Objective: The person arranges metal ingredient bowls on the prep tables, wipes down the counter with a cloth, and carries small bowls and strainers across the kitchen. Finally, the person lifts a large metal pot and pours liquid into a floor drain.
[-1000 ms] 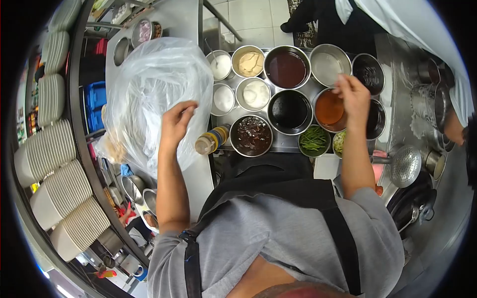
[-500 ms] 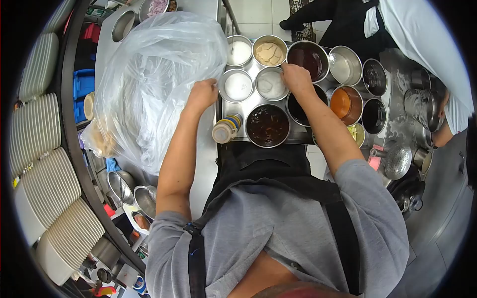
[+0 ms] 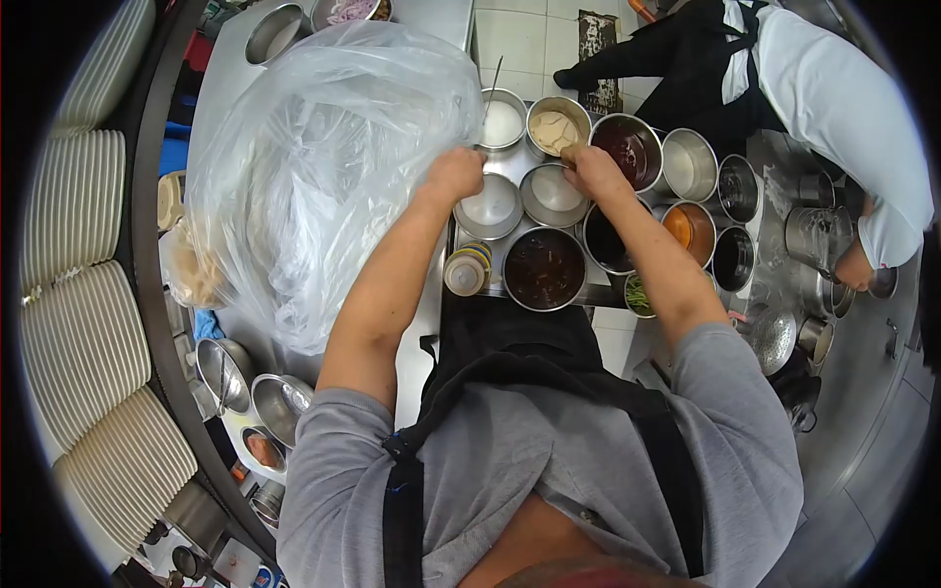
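Note:
My left hand (image 3: 458, 176) is closed beside the left edge of the group of metal pots. Its fingertips are between the back pot of white powder (image 3: 503, 122) and the front pot of white powder (image 3: 489, 206); what they grip is hidden. My right hand (image 3: 596, 173) is closed too, its fingertips by the near rim of the pot of beige paste (image 3: 555, 131). Just below it is another pot with white contents (image 3: 554, 191). A pot of dark brown sauce (image 3: 545, 269) stands nearest my apron. To its left is a bottle with a yellow-and-blue band (image 3: 468, 269).
A large clear plastic bag (image 3: 328, 176) spreads over the steel counter at left. More pots, including one of orange liquid (image 3: 687, 230), stand at right, by a perforated ladle (image 3: 772, 340). A co-worker in a white top (image 3: 843, 108) reaches over the right side. Stacked white plates (image 3: 74, 333) line the left.
My view has shifted, so the pots appear lower and further right. My left hand has moved right and forward along the pots. My right hand has shifted slightly towards the beige paste pot.

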